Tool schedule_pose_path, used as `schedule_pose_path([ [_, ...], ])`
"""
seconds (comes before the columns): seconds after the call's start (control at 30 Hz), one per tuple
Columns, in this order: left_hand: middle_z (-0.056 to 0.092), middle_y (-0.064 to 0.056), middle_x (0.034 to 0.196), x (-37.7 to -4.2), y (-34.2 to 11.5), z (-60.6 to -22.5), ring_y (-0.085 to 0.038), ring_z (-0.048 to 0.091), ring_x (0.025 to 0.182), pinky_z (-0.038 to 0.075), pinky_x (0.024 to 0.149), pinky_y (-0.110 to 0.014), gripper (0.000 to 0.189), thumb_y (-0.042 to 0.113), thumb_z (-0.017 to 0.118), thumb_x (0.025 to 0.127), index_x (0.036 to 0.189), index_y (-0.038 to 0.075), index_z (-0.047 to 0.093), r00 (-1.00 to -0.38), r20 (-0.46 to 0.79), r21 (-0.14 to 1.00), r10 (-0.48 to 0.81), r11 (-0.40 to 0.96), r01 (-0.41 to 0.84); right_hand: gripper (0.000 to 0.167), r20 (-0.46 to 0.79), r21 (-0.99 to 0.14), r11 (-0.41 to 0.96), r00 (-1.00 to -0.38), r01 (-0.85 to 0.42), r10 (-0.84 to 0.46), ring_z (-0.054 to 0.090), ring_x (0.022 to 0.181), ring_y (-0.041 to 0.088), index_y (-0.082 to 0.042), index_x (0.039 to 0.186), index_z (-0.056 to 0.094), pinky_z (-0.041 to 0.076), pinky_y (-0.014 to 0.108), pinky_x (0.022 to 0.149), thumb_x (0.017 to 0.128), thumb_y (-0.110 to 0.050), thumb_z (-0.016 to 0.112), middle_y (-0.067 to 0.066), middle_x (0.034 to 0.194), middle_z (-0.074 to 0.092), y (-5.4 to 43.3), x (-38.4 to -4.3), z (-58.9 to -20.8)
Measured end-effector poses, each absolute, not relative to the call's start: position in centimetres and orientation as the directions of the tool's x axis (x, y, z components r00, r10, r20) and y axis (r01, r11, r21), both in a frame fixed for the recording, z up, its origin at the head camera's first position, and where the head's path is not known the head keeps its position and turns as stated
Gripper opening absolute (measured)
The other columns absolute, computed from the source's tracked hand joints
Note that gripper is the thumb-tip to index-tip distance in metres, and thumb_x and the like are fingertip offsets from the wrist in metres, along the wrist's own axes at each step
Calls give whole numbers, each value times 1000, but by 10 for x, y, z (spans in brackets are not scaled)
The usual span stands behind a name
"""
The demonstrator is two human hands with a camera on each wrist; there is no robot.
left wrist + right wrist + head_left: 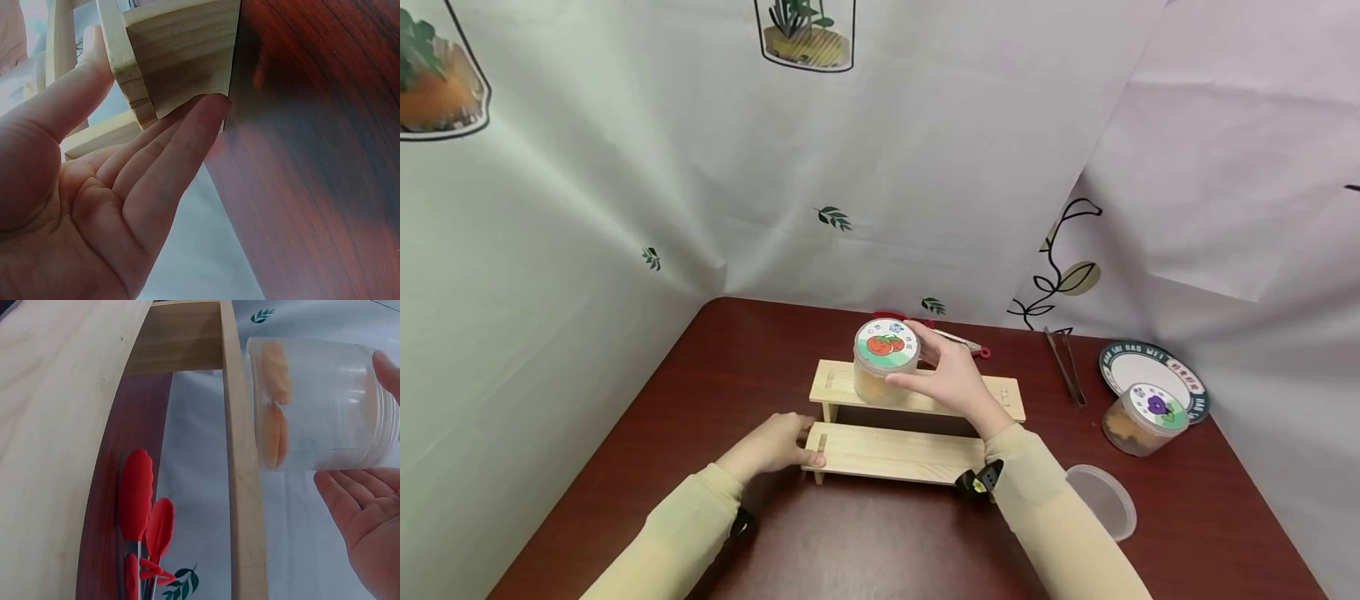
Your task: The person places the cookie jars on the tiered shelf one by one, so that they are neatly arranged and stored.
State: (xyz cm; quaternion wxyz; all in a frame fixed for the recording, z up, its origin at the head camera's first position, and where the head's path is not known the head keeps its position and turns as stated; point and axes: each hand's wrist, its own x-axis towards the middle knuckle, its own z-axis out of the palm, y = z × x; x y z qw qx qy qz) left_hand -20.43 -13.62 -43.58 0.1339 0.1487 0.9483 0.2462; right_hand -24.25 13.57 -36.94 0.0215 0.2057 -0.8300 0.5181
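Note:
A two-tier wooden rack [887, 454] stands mid-table. My right hand [951, 375] grips a clear round jar [880, 385] between thumb and fingers, at the left part of the upper shelf. Its lid [887, 343] carries a tomato picture. Seen from the right wrist, a few orange-brown pieces [275, 403] lie at the jar's base, which is right at the shelf board [240, 456]. My left hand [772, 446] holds the left end of the lower shelf. In the left wrist view, the thumb lies on one side of the wood and the fingertips [209, 112] touch the end panel [181, 62].
Behind the rack lie red-headed tongs [135, 494]. To the right are metal tongs [1066, 367], a plate [1120, 367] with a dark patterned rim, a second jar [1131, 429] with a purple-picture lid, and a loose clear lid [1105, 500]. Curtain walls border the table.

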Motion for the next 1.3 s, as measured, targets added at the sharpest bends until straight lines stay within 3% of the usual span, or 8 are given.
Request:
schedule_pose_path([
  [0.3,71,-6,88,-204,-136,-434,-20,66,87,51,77,-37,45,30,83,70,101,2,66,-918,-184,519,351,828,213,86,259,-844,388,-915,-371,-310,57,118,17,-17,141,46,48,34,92,67,-32,87,4,135,55,133,-245,-373],
  [0.5,71,-9,91,-204,-136,-432,-22,66,90,51,78,-38,50,30,83,71,106,-1,65,-916,-194,519,352,829,208,85,254,-841,395,-914,-370,-316,57,118,18,-17,141,46,47,38,93,68,-34,86,5,133,56,132,-245,-374],
  [0.8,68,-1,79,-206,-135,-432,-17,63,78,49,71,-35,37,30,83,70,91,5,65,-906,-174,490,385,832,260,89,208,-830,442,-924,-341,-322,55,120,17,-20,144,41,46,35,95,69,-39,84,3,135,55,133,-244,-371],
  [1.3,66,-2,80,-205,-134,-430,-15,60,76,49,71,-36,42,32,82,71,95,3,65,-905,-173,480,390,835,269,90,210,-835,434,-924,-339,-319,55,120,16,-21,145,39,46,35,96,69,-38,84,3,137,53,133,-242,-371],
])
